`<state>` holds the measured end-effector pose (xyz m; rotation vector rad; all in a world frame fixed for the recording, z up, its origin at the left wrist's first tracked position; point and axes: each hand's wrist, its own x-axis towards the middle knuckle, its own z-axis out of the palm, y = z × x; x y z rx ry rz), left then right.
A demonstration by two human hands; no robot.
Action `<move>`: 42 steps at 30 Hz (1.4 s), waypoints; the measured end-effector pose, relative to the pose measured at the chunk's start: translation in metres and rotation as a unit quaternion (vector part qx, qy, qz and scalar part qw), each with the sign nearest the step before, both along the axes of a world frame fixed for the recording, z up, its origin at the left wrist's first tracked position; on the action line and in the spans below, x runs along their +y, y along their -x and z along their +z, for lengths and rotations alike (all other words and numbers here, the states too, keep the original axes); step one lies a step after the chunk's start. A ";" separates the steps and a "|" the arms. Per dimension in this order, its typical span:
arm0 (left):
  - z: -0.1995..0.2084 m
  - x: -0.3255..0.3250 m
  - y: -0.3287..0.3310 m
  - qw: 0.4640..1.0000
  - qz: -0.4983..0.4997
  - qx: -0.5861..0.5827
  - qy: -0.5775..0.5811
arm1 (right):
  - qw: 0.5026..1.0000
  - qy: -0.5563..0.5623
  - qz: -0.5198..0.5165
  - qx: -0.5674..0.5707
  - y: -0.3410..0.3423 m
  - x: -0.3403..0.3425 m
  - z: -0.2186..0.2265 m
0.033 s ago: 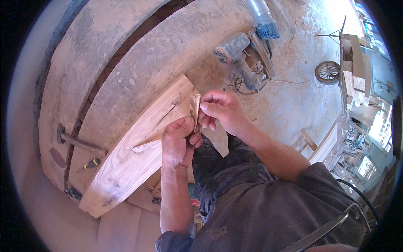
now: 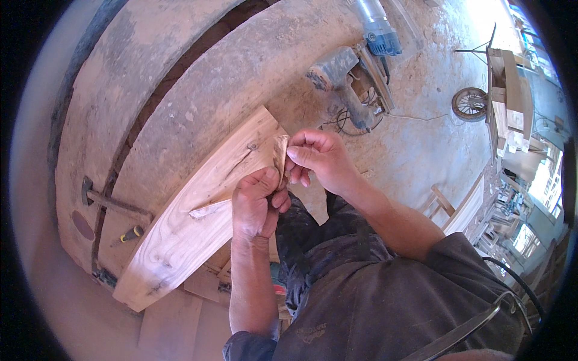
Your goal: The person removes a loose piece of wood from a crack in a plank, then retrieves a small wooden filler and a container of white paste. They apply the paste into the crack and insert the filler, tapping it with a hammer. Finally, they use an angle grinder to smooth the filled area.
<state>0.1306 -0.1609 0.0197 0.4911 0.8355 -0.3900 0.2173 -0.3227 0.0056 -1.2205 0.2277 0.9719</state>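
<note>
A thin, rough-edged strip of wood (image 2: pixel 280 150) stands up from my left hand (image 2: pixel 257 195), which is closed around its lower end. At the strip's right edge, my right hand (image 2: pixel 322 157) has its thumb and index finger pinched together, the other fingers curled. Whatever lies between those fingertips is too small to make out. Under both hands is a long pale wooden board (image 2: pixel 174 246) with wavy grain, a knot and a dark crack near its far end. On the board, just left of my left hand, lies another wood sliver (image 2: pixel 208 210).
The board rests on a worn, slotted workbench (image 2: pixel 198 90). A hammer (image 2: pixel 117 203) and a yellow-black screwdriver (image 2: pixel 129 234) lie to its left. Beyond my right hand are a dusty power tool (image 2: pixel 340 75), a blue-and-silver power tool (image 2: pixel 382 39) and a cord. A spoked wheel (image 2: pixel 469 104) stands farther right.
</note>
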 end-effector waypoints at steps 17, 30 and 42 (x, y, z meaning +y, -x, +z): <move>0.012 -0.010 0.028 0.876 -0.183 -0.004 -0.446 | 0.997 0.081 0.007 0.012 0.040 0.023 0.003; 0.007 -0.009 0.038 0.578 -0.212 -0.163 -0.771 | 0.996 0.066 -0.032 0.053 0.031 0.022 0.001; 0.002 0.033 0.048 0.476 -0.272 -0.153 -0.822 | 0.981 0.173 -0.048 -0.073 0.016 0.031 -0.013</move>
